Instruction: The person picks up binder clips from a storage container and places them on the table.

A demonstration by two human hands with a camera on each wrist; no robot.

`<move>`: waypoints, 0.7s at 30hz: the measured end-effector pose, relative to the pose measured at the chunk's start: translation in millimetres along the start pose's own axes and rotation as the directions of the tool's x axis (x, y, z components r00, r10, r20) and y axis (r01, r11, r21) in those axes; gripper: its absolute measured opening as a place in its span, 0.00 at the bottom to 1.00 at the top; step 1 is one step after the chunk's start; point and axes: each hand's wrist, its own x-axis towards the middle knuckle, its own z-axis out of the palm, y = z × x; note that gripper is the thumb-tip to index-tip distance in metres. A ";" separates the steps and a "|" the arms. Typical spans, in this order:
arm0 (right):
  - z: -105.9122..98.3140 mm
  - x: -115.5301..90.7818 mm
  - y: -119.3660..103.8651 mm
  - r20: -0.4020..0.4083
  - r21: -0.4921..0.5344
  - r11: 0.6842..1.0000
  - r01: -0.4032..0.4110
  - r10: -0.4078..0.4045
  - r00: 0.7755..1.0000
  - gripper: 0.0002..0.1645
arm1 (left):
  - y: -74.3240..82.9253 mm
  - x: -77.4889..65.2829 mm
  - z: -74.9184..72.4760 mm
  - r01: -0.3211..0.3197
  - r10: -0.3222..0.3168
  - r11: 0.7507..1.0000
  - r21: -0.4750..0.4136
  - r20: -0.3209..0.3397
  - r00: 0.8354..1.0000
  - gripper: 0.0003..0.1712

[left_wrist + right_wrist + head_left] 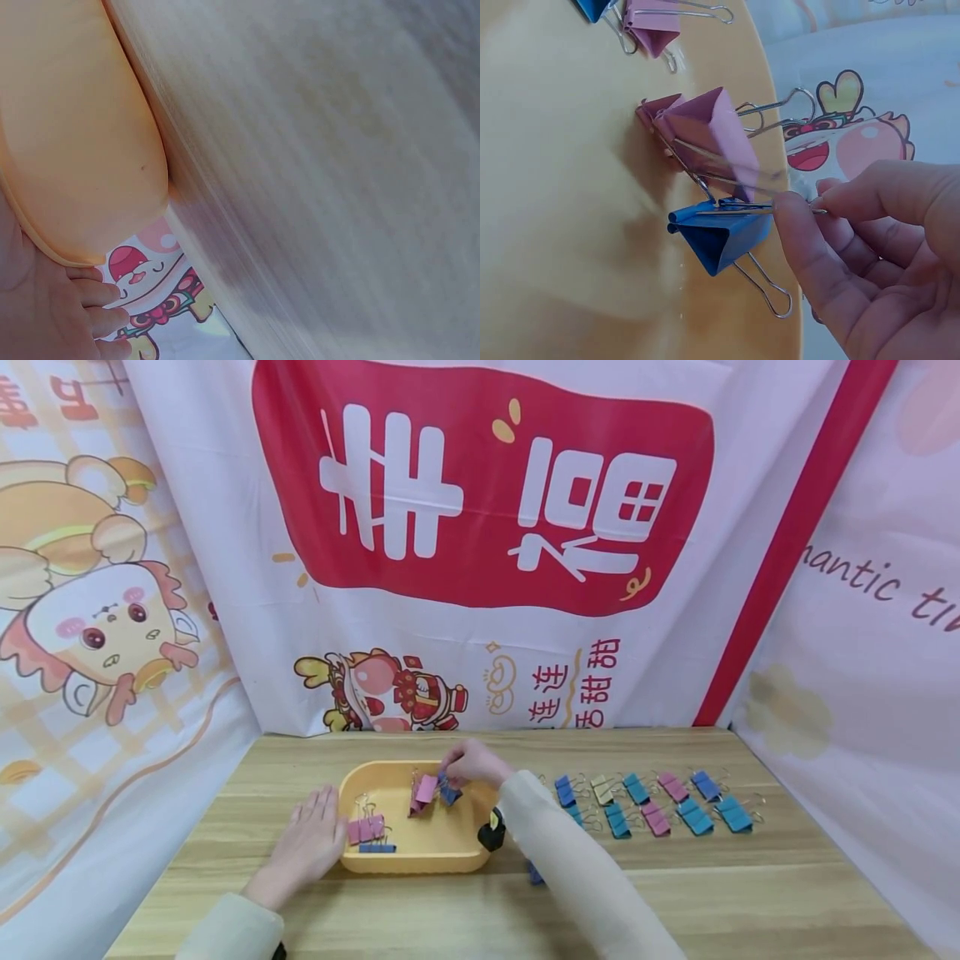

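My right hand (474, 763) is over the far right part of a yellow tray (416, 863). In the right wrist view, its thumb and forefinger pinch a wire handle of a blue binder clip (731, 234). Right beside that clip stand pink binder clips (718, 139), overlapping one another. My left hand (313, 831) lies with straight fingers along the tray's left rim; the left wrist view has its fingers (105, 321) at the tray's outer wall (82, 135). Another pink clip (366, 829) and a blue clip (377, 848) lie at the tray's near left.
Right of the tray, binder clips in blue, teal, pink and cream, such as a teal clip (733, 815), lie in two rows on the wooden table (720, 902). A blue clip (535, 872) is partly hidden by the right sleeve. A printed cloth (660, 668) hangs behind the table.
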 end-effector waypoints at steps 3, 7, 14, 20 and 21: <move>-4.1 -1.8 -0.5 0.005 -0.016 1.000 0.015 -0.015 1.000 0.07 | -0.3 0.7 0.2 0.001 -0.001 1.000 0.000 -0.001 1.000 0.33; -10.4 -4.2 -1.3 0.001 -0.018 0.999 0.042 -0.042 0.999 0.07 | -0.1 1.3 0.2 0.001 -0.001 1.000 0.000 -0.006 1.000 0.33; -20.4 -8.9 0.7 -0.020 0.020 0.997 0.080 -0.079 0.997 0.06 | 1.1 0.9 -0.5 -0.010 0.010 1.000 -0.003 -0.006 1.000 0.32; -29.0 -14.5 4.6 -0.038 0.063 0.996 0.071 -0.068 0.997 0.07 | 1.5 -0.1 -0.2 -0.010 0.010 1.000 0.004 -0.008 1.000 0.32; -30.8 -16.2 4.7 -0.041 0.069 0.995 0.070 -0.067 0.997 0.07 | 1.4 -0.3 -0.1 -0.011 0.011 1.000 0.005 -0.008 1.000 0.32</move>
